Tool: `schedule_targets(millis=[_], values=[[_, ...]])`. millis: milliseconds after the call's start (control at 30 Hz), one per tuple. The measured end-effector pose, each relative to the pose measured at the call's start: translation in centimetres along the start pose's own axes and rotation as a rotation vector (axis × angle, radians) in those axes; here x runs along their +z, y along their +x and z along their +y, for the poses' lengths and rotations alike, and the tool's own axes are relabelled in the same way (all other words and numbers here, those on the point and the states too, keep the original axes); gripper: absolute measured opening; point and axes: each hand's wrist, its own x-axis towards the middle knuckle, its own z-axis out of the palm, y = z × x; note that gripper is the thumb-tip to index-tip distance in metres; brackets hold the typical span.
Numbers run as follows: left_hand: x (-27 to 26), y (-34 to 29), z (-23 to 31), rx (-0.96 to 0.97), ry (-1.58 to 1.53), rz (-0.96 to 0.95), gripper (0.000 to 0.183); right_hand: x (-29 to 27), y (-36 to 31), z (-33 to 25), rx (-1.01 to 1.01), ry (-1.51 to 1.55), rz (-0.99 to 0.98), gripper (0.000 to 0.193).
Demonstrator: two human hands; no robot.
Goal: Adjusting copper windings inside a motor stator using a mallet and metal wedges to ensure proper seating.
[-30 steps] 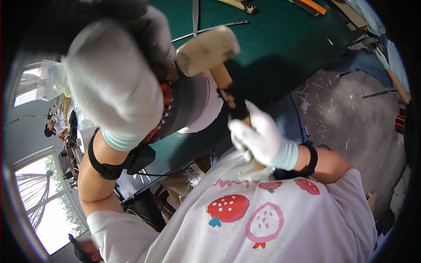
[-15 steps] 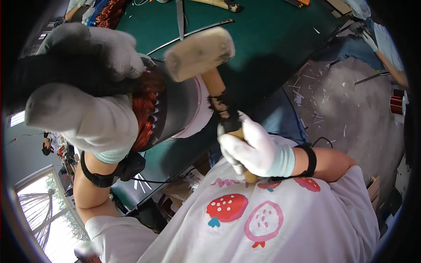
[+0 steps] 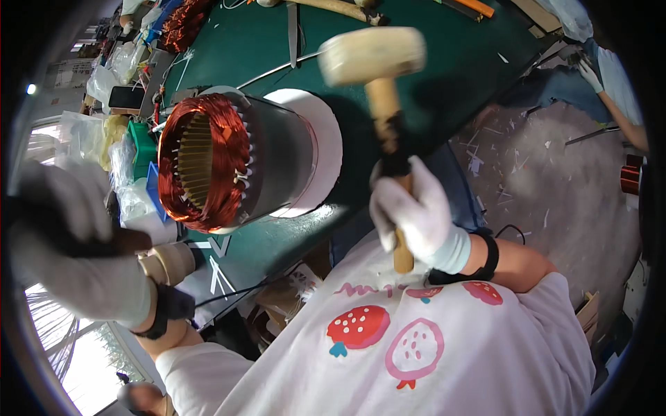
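Note:
My gloved right hand (image 3: 415, 211) is closed around the wooden handle of a mallet (image 3: 374, 55), whose pale, thick head is raised above the green table. Black tape wraps part of that handle. Left of the mallet lies a motor stator (image 3: 277, 152) on its side, a grey cylinder with red copper windings (image 3: 232, 163) bulging from its near-left end. Yellowish slot liners line its bore. My gloved left hand (image 3: 76, 236), smeared by motion, is at the far left, apart from the stator. It grips a dark, bar-like tool with a brown end (image 3: 132, 240).
A white round sheet (image 3: 326, 139) shows behind the stator. Another hammer (image 3: 333, 8), a metal blade (image 3: 293, 35) and a thin rod lie on the green table (image 3: 444, 76). Green and blue bins (image 3: 142, 149) stand left. At right, another person's gloved hand (image 3: 590, 73) shows above a scrap-strewn floor.
My left hand has swung down and left off the stator with the dark tool, uncovering the windings. My right hand has carried the mallet up and to the right.

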Motion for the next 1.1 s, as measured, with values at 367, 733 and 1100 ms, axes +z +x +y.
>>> schedule_targets(millis=[367, 733, 1100], values=[[3.0, -5.1, 0.1, -0.035, 0.864, -0.507, 0.035, -0.7, 0.9, 0.7, -0.036, 0.056, -0.080, 0.010], [5.5, -5.6, 1.7, 0.161, 1.174, -0.659, 0.033, -1.1, 0.3, 1.7, -0.088, 0.011, -0.078, 0.018], [8.9, 2.8, 0.1, 0.101, -0.486, -0.320, 0.067, 2.5, 4.0, 0.9, -0.506, -0.259, -0.155, 0.048]])
